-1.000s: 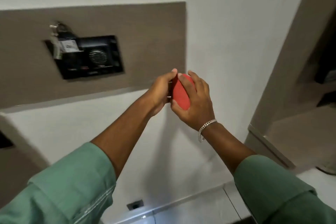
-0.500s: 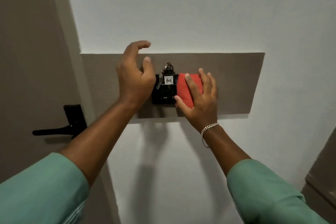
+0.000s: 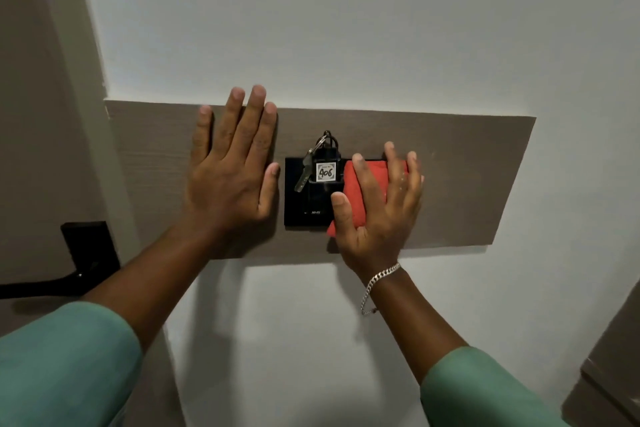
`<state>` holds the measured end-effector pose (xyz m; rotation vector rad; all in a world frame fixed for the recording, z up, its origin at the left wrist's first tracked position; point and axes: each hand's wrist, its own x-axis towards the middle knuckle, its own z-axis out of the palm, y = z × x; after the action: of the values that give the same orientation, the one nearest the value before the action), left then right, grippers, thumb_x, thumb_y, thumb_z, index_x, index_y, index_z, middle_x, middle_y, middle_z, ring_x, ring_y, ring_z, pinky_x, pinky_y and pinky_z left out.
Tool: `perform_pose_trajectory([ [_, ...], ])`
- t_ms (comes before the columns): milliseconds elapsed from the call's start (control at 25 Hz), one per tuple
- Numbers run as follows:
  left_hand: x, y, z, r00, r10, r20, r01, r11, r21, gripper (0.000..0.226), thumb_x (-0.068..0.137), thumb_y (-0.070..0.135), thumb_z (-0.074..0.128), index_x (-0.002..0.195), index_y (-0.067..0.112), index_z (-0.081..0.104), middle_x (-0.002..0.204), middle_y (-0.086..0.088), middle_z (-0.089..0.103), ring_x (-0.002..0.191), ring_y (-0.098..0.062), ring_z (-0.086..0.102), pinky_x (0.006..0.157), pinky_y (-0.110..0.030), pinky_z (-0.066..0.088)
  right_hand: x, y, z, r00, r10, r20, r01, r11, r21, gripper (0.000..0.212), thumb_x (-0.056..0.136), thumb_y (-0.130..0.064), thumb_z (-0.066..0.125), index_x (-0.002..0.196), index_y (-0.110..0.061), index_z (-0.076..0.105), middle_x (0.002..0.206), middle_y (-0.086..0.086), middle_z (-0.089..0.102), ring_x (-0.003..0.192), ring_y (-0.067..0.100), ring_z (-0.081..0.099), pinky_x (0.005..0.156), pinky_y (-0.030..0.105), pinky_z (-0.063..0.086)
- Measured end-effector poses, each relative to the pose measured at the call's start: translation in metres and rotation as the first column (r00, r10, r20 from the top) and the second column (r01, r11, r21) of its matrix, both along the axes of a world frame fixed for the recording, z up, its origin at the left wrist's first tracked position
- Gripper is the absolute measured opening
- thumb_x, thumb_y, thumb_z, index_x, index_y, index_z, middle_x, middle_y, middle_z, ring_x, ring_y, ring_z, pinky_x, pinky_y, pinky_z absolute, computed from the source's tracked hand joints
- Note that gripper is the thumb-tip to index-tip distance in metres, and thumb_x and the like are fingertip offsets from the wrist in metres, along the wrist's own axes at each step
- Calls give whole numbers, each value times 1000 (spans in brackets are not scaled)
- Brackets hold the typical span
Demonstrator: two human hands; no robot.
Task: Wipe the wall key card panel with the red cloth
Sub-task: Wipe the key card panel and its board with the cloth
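Note:
The black key card panel (image 3: 304, 208) is set into a brown wooden board (image 3: 467, 184) on the white wall. A key fob labelled 406 (image 3: 326, 171) with a metal key sits in its slot. My right hand (image 3: 377, 211) presses the folded red cloth (image 3: 360, 191) flat against the panel's right half, covering that side. My left hand (image 3: 232, 170) lies flat and spread on the board just left of the panel, holding nothing.
A door with a black lever handle (image 3: 69, 274) stands at the left, beside the board. Brown furniture or a frame edge (image 3: 609, 367) shows at the lower right. White wall surrounds the board.
My left hand has flattened onto the board left of the panel. My right hand with the cloth stays on the panel's right side. The view has come closer.

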<state>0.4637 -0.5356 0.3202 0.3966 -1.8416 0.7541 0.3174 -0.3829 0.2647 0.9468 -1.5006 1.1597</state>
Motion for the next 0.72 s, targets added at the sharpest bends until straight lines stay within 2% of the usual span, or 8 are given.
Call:
perform_pose_trajectory([
  [80, 1, 1, 0, 1000, 5, -5, -5, 1000, -4, 72, 96, 40, 30, 157, 8, 11, 166, -11, 9, 154, -29, 4, 125, -50, 1, -17, 9, -3, 985, 1, -173, 10, 998, 61, 45, 100, -51, 42, 137, -28, 53, 151, 17, 47, 146, 41, 33, 113, 65, 33],
  [120, 0, 3, 0, 1000, 6, -4, -7, 1000, -5, 72, 96, 40, 30, 157, 7, 12, 165, -13, 12, 154, -30, 7, 124, -51, 2, -24, 14, -3, 979, 20, -203, -4, 997, 78, 43, 100, -49, 42, 137, -28, 53, 151, 18, 45, 146, 41, 33, 114, 66, 32],
  [280, 0, 3, -1, 1000, 19, -17, -20, 1000, -21, 71, 96, 39, 31, 157, 7, 14, 165, -13, 13, 154, -29, 7, 124, -50, 2, -6, 2, 9, 997, 76, -34, -76, 997, -21, 38, 103, -44, 43, 135, -30, 58, 154, 14, 45, 149, 38, 30, 114, 65, 32],
  [440, -1, 2, 1, 1000, 18, -18, -18, 1000, -21, 72, 96, 40, 29, 157, 8, 11, 165, -13, 11, 154, -26, 1, 124, -50, 1, -30, 23, 21, 956, 96, -277, -45, 982, 183, 40, 101, -45, 44, 132, -27, 62, 150, 15, 49, 145, 39, 35, 115, 65, 30],
  [480, -1, 3, 1, 1000, 17, -18, -17, 1000, -21, 72, 96, 40, 29, 157, 8, 11, 165, -13, 12, 154, -26, 1, 124, -50, 1, -38, 30, 24, 949, 101, -298, -40, 978, 203, 40, 101, -45, 44, 131, -26, 63, 150, 16, 48, 145, 39, 35, 115, 66, 30],
  [640, -1, 3, 1, 1000, 20, -24, -21, 999, -30, 72, 95, 39, 30, 157, 8, 11, 165, -12, 9, 154, -26, 2, 124, -51, 2, -15, 12, 18, 995, 83, -53, -82, 996, 25, 36, 101, -42, 45, 129, -30, 64, 151, 13, 48, 148, 36, 33, 118, 64, 26],
  [720, -2, 4, 0, 999, 26, -25, -27, 999, -35, 71, 96, 39, 30, 157, 7, 12, 164, -12, 9, 154, -27, 3, 124, -51, 3, -8, 8, 18, 991, 109, -82, -105, 993, 48, 35, 101, -43, 46, 129, -32, 64, 150, 11, 50, 147, 35, 34, 119, 62, 26],
])
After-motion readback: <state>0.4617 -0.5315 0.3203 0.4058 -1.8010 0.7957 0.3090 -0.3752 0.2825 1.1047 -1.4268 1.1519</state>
